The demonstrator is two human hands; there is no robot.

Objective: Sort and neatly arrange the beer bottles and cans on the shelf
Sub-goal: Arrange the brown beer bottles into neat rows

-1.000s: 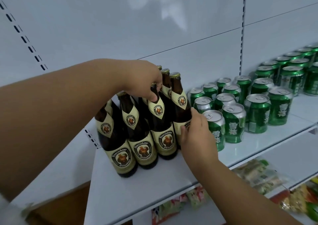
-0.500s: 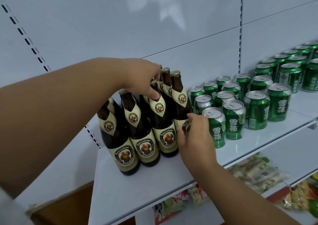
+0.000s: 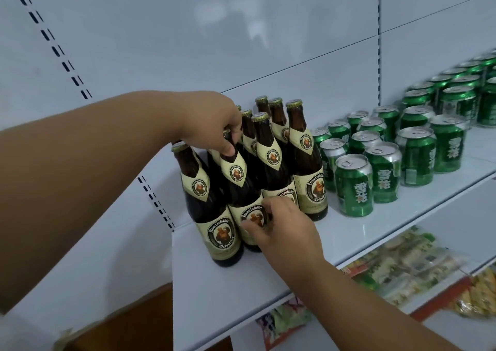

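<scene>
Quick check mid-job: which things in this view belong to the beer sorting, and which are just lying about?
Job:
- brown beer bottles, clustered at the shelf's left
- second front bottle, neck gripped by left hand, label held by right hand
- green beer cans
- white shelf

Lying about:
- snack packets on the shelf below
- cardboard box, lower left

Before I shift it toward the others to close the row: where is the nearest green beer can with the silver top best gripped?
Grip the nearest green beer can with the silver top round its upright wall, coming from the front edge of the white shelf. Its front and right sides are open; the brown bottle crowds its left and more green cans stand close behind.
</scene>
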